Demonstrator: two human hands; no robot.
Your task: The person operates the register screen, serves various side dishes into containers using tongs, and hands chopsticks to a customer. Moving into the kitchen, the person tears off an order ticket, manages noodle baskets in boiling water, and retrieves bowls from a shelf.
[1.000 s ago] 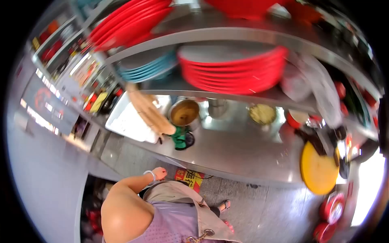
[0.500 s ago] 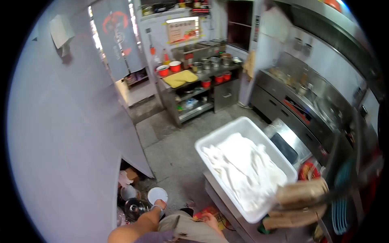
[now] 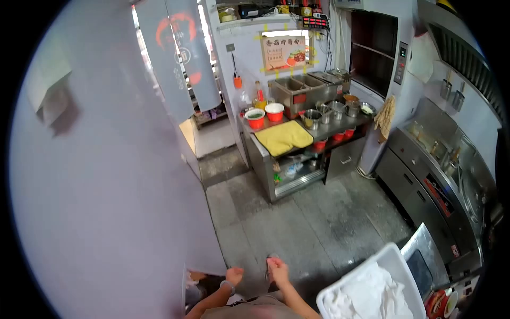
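My left hand [image 3: 234,275], with a band around its wrist, hangs low in front of me beside the left wall. Its fingers are curled in, and no object shows in them. Close by on the right is my right hand [image 3: 278,270], fingers drawn together and also without a visible object. A shoe shows partly behind it, above the grey floor. To the right of my right arm stands a white plastic tub [image 3: 325,299] with crumpled white cloth-like material [image 3: 372,292] inside. Neither hand touches the tub.
Ahead is a steel counter [image 3: 260,159] with a yellow cloth [image 3: 284,137], red tubs and metal pots [image 3: 312,119]. Steel cooking units [image 3: 401,173] line the right wall. A curtained doorway [image 3: 180,58] opens at the left. Grey tiled floor [image 3: 297,223] lies between.
My view has shifted forward, bringing the counter closer. The white tub now sits lower and farther right in view. My hands have come up in front, and the left has left the white round lid area.
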